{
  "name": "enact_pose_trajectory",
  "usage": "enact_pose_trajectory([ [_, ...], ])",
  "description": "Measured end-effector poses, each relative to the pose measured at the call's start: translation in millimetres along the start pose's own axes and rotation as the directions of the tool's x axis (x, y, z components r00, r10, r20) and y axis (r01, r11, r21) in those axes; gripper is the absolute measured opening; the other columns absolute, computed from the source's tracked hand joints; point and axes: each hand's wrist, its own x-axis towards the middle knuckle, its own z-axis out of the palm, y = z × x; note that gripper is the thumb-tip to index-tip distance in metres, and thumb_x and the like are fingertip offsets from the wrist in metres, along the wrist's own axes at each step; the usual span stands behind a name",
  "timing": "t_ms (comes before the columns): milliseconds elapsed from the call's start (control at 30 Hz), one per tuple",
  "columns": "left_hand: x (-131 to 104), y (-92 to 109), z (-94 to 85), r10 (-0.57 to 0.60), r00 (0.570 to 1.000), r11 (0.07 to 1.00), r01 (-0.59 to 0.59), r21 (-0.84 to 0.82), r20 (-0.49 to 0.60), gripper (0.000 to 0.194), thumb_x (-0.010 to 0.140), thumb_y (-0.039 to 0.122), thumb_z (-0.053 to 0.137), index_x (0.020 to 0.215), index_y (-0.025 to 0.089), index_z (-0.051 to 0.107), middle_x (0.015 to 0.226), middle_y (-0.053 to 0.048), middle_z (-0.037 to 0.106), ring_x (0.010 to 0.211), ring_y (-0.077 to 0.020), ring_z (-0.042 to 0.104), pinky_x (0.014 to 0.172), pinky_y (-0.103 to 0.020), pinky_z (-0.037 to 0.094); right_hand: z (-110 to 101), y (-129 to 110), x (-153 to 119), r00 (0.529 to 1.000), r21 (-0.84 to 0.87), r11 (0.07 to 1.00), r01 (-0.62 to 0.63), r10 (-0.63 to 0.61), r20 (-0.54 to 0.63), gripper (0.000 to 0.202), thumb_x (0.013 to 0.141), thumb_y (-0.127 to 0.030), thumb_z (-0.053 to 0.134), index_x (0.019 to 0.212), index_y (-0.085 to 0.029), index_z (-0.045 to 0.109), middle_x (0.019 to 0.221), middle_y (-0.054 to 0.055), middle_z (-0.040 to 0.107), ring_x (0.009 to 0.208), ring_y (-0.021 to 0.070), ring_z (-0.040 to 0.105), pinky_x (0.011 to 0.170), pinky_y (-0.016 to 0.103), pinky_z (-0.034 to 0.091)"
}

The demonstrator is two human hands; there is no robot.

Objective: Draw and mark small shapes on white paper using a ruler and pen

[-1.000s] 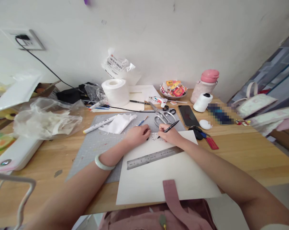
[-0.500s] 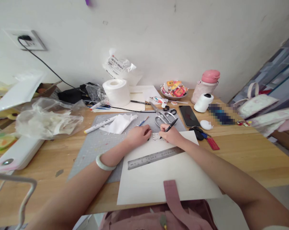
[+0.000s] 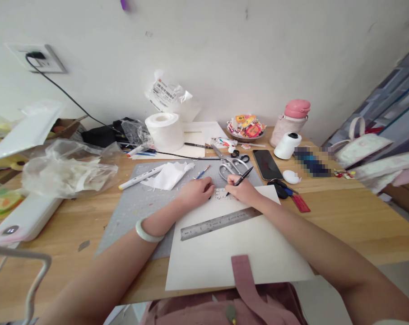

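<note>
My right hand (image 3: 240, 188) grips a black pen (image 3: 244, 176), its tip down on a white sheet of paper (image 3: 204, 266). Small black outline drawings (image 3: 220, 194) show on the sheet just left of the tip. My left hand (image 3: 197, 190) rests at the sheet's upper left edge with its fingers curled in; a small dark bit shows under them, too little to name. Across the sheet, below both hands, lies a metal ruler (image 3: 214, 224), its right end passing under my right forearm. A grey cutting mat (image 3: 123, 225) lies beneath the paper.
Beyond my hands lie scissors (image 3: 230, 164), a phone (image 3: 267, 164) and a white marker (image 3: 141, 176) beside crumpled tissue (image 3: 172, 174). A tissue roll (image 3: 164, 133), a bowl of wrapped sweets (image 3: 247, 127), a thread cone (image 3: 287, 146) and a pink bottle (image 3: 289, 122) stand further back. Plastic bags (image 3: 69, 169) lie left.
The pen has shifted very slightly, with its tip still at the drawings. My left hand, the ruler and the sheet keep their places.
</note>
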Motion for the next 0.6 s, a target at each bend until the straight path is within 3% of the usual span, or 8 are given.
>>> enact_pose_trajectory([
  [267,0.7,-2.5,4.1,0.001,1.0,1.0,-0.001,-0.012,-0.005,0.024,0.087,0.036,0.035,0.083,0.022,0.054,0.072,-0.003,0.064,0.064,-0.0172,0.056,0.053,-0.025,0.032,-1.5,2.9,3.4,0.998,0.076,0.996,-0.056,0.054,0.034,0.014,0.063,-0.023,0.044,0.059,-0.022,0.031,0.038,-0.009,0.034,0.037,0.0095,0.04,0.043,0.022,0.028],
  [600,-0.2,1.1,0.4,-0.012,1.0,1.0,0.012,-0.002,0.006,0.023,0.087,0.034,0.036,0.08,0.02,0.053,0.07,-0.002,0.062,0.063,-0.0163,0.057,0.051,-0.025,0.03,-2.7,-1.9,1.3,0.999,0.01,1.0,-0.016,0.015,0.038,0.015,0.062,-0.022,0.045,0.058,-0.021,0.03,0.041,-0.01,0.03,0.037,0.008,0.036,0.043,0.022,0.026],
])
